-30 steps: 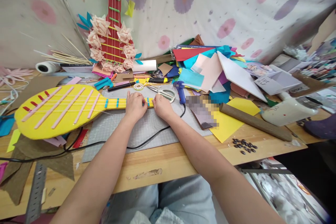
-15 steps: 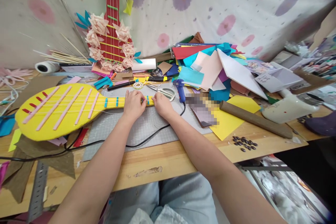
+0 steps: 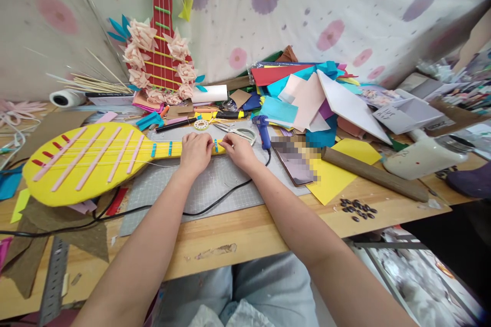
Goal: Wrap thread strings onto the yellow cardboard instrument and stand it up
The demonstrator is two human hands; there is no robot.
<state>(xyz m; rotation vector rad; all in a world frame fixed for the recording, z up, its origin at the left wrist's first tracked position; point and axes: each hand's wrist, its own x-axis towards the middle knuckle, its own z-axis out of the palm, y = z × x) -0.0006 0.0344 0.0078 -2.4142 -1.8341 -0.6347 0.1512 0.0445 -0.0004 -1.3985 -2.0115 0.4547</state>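
Observation:
A yellow craft guitar (image 3: 92,186) lies flat, its round body at the left and its neck pointing right. Pink strips, short red pieces and thin strings cross the body; blue strips cross the neck. My left hand (image 3: 196,153) is closed over the neck, fingertips curled down near a blue strip. My right hand (image 3: 241,153) has thumb and forefinger pinched at the far end of the neck; whatever they hold is too small to make out. Under the neck is a grey cutting mat (image 3: 153,204). Behind my hands lie scissors (image 3: 247,134) and a blue glue gun (image 3: 263,132).
A red craft guitar with paper flowers (image 3: 163,59) leans at the back. Coloured paper (image 3: 303,94) is heaped right of it. A phone (image 3: 293,163), a brown roll (image 3: 374,173), dark beads (image 3: 358,209) and a white jar (image 3: 418,158) lie rightward. A black cord (image 3: 218,204) crosses the mat.
My right hand has shifted slightly, its pinched fingers a little higher at the neck's end. My left hand stays on the neck, and the guitar lies as before.

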